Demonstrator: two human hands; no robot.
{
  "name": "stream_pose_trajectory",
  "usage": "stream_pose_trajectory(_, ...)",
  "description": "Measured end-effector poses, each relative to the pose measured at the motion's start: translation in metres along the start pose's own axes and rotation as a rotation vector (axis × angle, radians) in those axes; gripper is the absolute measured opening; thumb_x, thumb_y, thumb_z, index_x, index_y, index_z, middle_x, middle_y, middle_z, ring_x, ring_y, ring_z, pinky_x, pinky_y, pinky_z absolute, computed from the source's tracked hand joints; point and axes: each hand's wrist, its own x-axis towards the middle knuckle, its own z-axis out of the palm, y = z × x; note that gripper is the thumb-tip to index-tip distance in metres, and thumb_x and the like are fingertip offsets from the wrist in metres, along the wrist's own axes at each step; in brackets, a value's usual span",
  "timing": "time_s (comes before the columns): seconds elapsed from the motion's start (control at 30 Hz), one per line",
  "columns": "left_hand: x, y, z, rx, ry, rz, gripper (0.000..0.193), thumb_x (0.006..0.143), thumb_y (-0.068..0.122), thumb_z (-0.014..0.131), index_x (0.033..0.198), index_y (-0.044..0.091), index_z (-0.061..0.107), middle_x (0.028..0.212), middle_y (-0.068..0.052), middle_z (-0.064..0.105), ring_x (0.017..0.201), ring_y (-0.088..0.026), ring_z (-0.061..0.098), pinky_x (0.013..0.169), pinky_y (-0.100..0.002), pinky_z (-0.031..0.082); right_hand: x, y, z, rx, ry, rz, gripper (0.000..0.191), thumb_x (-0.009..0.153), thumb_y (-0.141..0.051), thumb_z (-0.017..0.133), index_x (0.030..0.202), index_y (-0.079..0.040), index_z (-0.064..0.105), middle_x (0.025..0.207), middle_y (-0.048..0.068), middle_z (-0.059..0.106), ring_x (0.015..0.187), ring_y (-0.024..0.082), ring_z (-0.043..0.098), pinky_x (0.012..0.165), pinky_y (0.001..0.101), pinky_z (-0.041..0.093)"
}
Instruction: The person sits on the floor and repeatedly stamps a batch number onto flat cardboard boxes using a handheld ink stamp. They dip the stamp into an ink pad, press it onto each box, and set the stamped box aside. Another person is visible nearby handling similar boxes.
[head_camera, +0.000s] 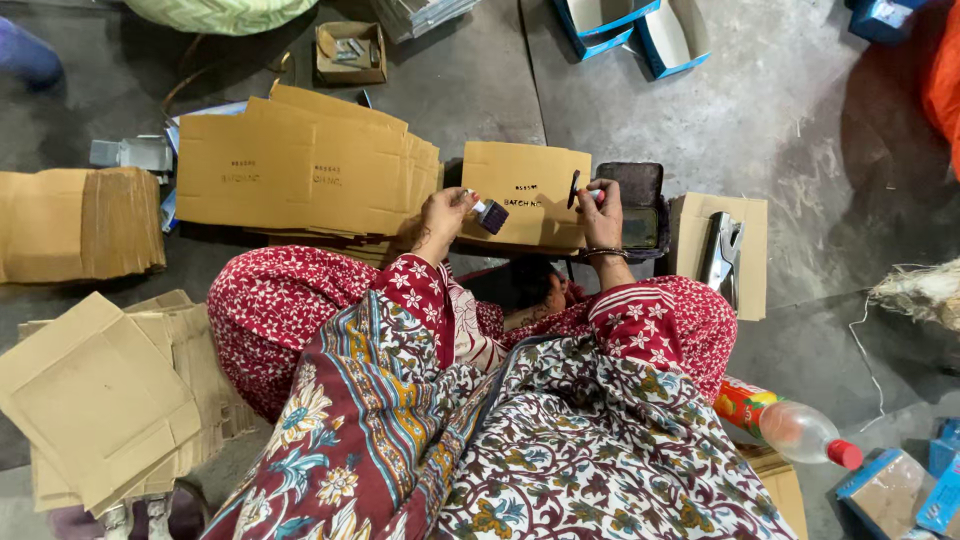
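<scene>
I sit on the floor in a red patterned dress. My left hand (445, 212) grips a small dark-headed stamp (490, 215) over the near left corner of a flat brown cardboard sheet (530, 180) with dark stamped marks. My right hand (603, 210) holds a second small stamp (578, 190) with a thin dark face at the sheet's right edge, beside a dark open ink pad case (640, 205).
A stack of stamped cardboard sheets (300, 165) lies to the left, more cardboard piles at far left (80, 220) and lower left (100, 400). A metal stapler (722, 255) rests on cardboard at right. A plastic bottle (790, 425) lies lower right. Blue boxes (640, 25) sit at the top.
</scene>
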Motion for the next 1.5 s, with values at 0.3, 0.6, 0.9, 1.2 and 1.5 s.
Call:
stream_pose_trajectory(0.3,-0.006,0.008,-0.002,0.207,0.068,-0.056,0.025,0.089,0.025,0.078,0.101,0.003,0.077,0.085,-0.004,0.079,0.074,-0.010,0.073,0.070,-0.028,0.056,0.005,0.013,0.000,-0.034,0.062,-0.052,0.015,0.103,-0.012,0.064,0.111,-0.006,0.054,0.090,-0.001,0.061,0.077,0.006,0.057,0.068,0.0222,0.049)
stream_pose_trajectory(0.6,-0.004,0.000,0.002,0.173,0.028,-0.031,0.023,0.089,0.025,0.079,0.096,0.002,0.080,0.080,-0.005,0.078,0.069,-0.008,0.069,0.065,-0.028,0.054,0.005,0.011,-0.011,0.133,0.124,-0.011,0.015,0.103,-0.011,0.065,0.112,-0.008,0.054,0.086,-0.001,0.058,0.073,0.006,0.053,0.063,0.0218,0.043)
stream_pose_trajectory(0.9,0.009,0.031,-0.056,0.053,-0.023,-0.088,0.025,0.092,0.025,0.077,0.105,0.004,0.080,0.092,-0.004,0.079,0.081,-0.011,0.069,0.074,-0.029,0.055,0.012,-0.010,0.029,0.169,0.092,-0.023,0.013,0.103,-0.014,0.063,0.110,-0.010,0.054,0.093,-0.001,0.059,0.076,0.007,0.059,0.065,0.0214,0.050)
stream_pose_trajectory(1.2,-0.018,0.084,-0.213,0.519,0.479,0.200,0.022,0.085,0.021,0.085,0.097,0.003,0.081,0.103,-0.014,0.076,0.094,-0.025,0.072,0.083,-0.038,0.057,0.012,-0.049,0.122,-0.156,-0.234,-0.167,0.025,0.102,-0.024,0.069,0.115,-0.010,0.052,0.093,0.000,0.059,0.083,0.012,0.060,0.075,0.0297,0.052)
stream_pose_trajectory(1.5,-0.002,0.068,-0.075,0.655,0.306,0.299,0.028,0.085,0.029,0.083,0.100,0.006,0.080,0.109,-0.018,0.071,0.105,-0.034,0.061,0.092,-0.046,0.050,0.003,-0.016,0.057,-1.248,-0.353,-0.547,0.015,0.093,-0.019,0.063,0.106,-0.013,0.057,0.096,0.009,0.066,0.094,0.034,0.063,0.078,0.0539,0.045)
